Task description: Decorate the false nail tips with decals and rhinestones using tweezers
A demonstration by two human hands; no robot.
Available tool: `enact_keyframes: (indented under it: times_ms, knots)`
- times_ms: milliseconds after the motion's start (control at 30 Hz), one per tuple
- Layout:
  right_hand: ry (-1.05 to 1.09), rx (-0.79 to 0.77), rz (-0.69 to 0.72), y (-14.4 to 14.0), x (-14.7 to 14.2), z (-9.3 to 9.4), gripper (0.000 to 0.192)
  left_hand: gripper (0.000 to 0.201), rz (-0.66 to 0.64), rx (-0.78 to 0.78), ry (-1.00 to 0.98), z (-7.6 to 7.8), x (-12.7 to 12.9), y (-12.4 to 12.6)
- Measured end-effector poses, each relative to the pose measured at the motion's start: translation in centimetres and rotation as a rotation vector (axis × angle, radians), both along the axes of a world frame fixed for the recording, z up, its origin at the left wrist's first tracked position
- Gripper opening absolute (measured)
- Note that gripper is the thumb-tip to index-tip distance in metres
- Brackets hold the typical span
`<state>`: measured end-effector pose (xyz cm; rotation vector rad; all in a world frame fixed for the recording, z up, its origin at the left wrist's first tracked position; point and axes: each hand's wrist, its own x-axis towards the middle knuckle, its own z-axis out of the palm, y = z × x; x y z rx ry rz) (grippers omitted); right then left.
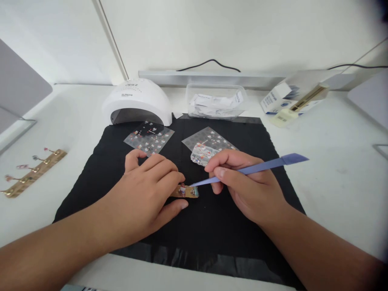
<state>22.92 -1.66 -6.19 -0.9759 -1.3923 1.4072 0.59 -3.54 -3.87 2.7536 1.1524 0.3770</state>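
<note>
My left hand (147,192) reaches over the black mat and grips a short brown strip (192,194) between thumb and fingers. Small decorated pieces sit on the strip; the hand hides its left part. In my right hand (248,186) is a pair of blue-purple tweezers (265,165), held like a pen. Its thin tip points left and meets the strip close to my left fingertips; whether it pinches anything is too small to tell. Just behind my right fingers lies a small clear sticker sheet (200,154), overlapping a larger patterned sticker sheet (214,136).
A white nail lamp (139,99) stands at the back left, with another sticker sheet (151,139) before it. Behind the black mat (194,230) is a clear box (215,111) of paper packets. Small cartons (279,99) stand back right. Another strip with small stands (34,173) lies left.
</note>
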Motion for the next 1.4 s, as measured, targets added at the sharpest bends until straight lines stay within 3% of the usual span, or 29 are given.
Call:
enact_keyframes:
  times_ms: [1100, 1400]
  knots:
    - [-0.066, 0.008, -0.012, 0.10, 0.04, 0.24, 0.012, 0.010, -0.088, -0.029, -0.054, 0.69, -0.46, -0.14]
    - [-0.064, 0.014, 0.001, 0.40, 0.13, 0.25, 0.011, 0.021, -0.080, -0.031, -0.061, 0.49, -0.43, 0.08]
